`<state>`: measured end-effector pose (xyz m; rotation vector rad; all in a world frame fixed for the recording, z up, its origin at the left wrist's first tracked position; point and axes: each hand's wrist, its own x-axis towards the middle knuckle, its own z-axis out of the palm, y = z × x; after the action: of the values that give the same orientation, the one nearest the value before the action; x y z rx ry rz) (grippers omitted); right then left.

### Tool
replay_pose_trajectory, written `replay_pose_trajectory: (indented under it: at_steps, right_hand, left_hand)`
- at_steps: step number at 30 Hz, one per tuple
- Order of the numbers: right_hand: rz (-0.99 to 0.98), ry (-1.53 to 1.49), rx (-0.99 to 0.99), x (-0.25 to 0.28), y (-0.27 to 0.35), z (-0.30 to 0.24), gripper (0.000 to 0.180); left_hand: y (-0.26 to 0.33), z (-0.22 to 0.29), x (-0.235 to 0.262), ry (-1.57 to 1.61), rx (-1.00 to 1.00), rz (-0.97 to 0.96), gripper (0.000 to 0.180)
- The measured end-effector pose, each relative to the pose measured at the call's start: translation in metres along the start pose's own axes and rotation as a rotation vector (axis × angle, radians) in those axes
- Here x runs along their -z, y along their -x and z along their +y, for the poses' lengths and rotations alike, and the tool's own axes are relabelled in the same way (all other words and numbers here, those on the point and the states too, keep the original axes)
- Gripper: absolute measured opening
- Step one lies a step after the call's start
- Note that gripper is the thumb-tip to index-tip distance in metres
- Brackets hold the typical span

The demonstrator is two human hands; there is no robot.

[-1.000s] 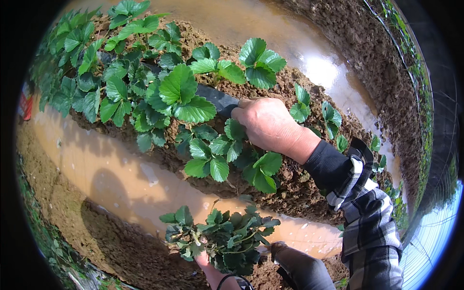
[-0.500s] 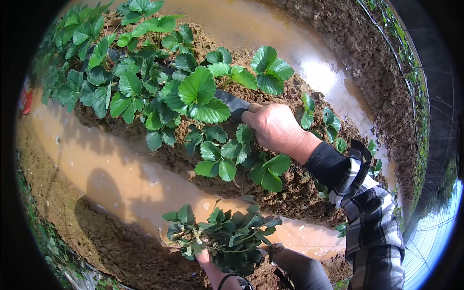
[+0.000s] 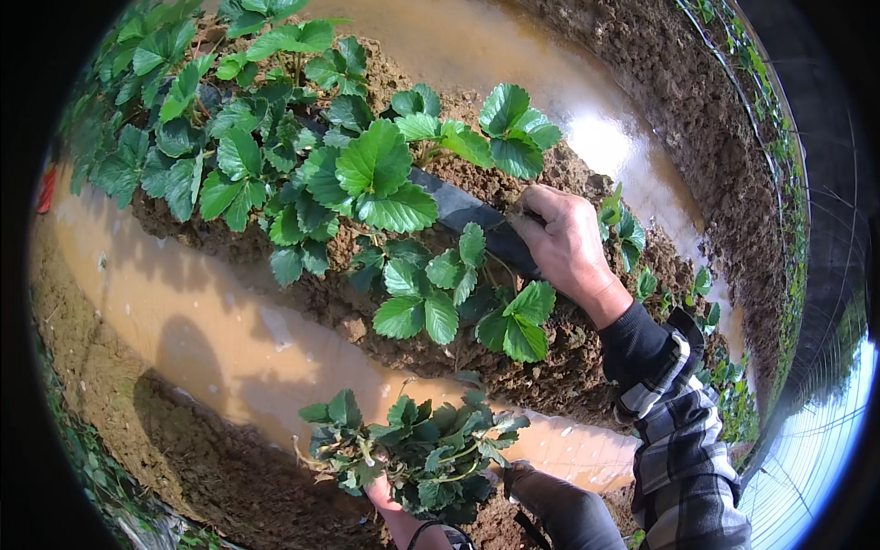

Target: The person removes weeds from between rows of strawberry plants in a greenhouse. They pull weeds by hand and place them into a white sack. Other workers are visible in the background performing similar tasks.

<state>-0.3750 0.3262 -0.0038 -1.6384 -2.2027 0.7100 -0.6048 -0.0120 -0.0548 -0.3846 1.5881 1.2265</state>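
Observation:
My left hand, low in the view, is closed around the stems of a bunch of strawberry seedlings. Leaves hide most of its fingers. On the soil ridge, my right hand has its fingers curled inward beside a flat black drip tape. Whatever those fingers hold, if anything, is hidden. The tape runs along the ridge and passes under the hand. Rooted strawberry plants stand to the left of it, and a smaller one grows just below the tape.
Muddy water fills the furrow between the ridges and another one beyond. My leg is at the bottom. A red object sits at the far left, and plastic sheeting curves along the right.
My right hand has moved right and slightly down along the ridge, uncovering more of the black tape. The left hand still holds the bunch, shifted slightly left in view.

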Motion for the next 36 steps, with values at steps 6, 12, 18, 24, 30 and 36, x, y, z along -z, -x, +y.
replay_pose_trajectory:
  at_steps: [6, 12, 18, 24, 30, 36]
  right_hand:
    - [0.049, -0.425, -0.191, 0.016, 0.008, -0.023, 0.01]
    - [-0.338, -0.38, 0.303, -0.01, 0.089, -0.113, 0.025]
    - [-0.532, -0.594, 0.272, -0.045, 0.114, -0.131, 0.025]
    - [-0.752, -0.873, -0.037, -0.062, 0.113, -0.153, 0.015]
    - [-0.707, -0.533, 0.207, -0.047, 0.046, -0.143, 0.024]
    - [-0.235, 0.525, 0.137, -0.089, -0.047, -0.114, 0.02]
  left_hand:
    - [0.002, 0.003, -0.009, 0.012, -0.003, -0.022, 0.033]
    - [0.023, -0.001, -0.008, 0.07, 0.007, 0.011, 0.033]
    - [0.05, -0.012, 0.002, 0.134, 0.044, 0.037, 0.033]
    - [0.048, -0.011, 0.006, 0.207, 0.043, 0.036, 0.034]
    - [0.021, -0.003, 0.004, 0.285, 0.008, -0.009, 0.034]
    - [0.018, 0.0, 0.002, 0.319, 0.011, -0.038, 0.034]
